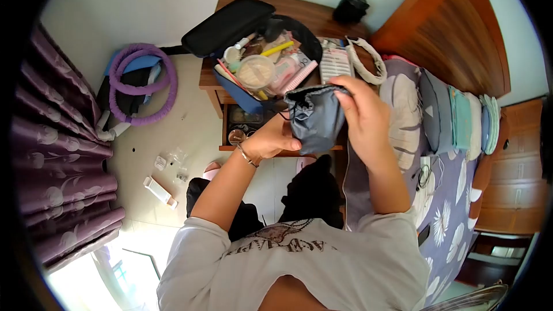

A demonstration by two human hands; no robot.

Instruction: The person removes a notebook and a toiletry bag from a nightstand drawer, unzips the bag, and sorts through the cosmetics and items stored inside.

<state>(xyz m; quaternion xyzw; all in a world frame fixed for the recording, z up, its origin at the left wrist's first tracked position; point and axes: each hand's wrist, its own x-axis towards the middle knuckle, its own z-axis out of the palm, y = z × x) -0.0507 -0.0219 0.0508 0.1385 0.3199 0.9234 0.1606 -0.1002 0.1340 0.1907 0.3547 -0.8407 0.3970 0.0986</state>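
Between my hands is a dark grey drawstring pouch (pixel 315 124), its gathered mouth facing up and partly apart. My left hand (pixel 275 140) is closed on its lower left side, thumb across the front. With fingers and thumb, my right hand (pixel 360 106) pinches the upper right rim. What the pouch holds, if anything, is hidden. Just beyond it, an unzipped black case (pixel 247 20) lies on the wooden nightstand (pixel 311 8), filled with cosmetics and a round clear container (pixel 256 72). Below, a drawer (pixel 227 129) stands pulled out with small jars inside.
A black cup-shaped object (pixel 351 7) and a white headband (pixel 368 60) sit on the nightstand. Purple hoops (pixel 142 83) lean at the left wall. A white box (pixel 159 192) and plastic scraps lie on the floor. To the right is a bed (pixel 443 213) with pillows and folded cloths.
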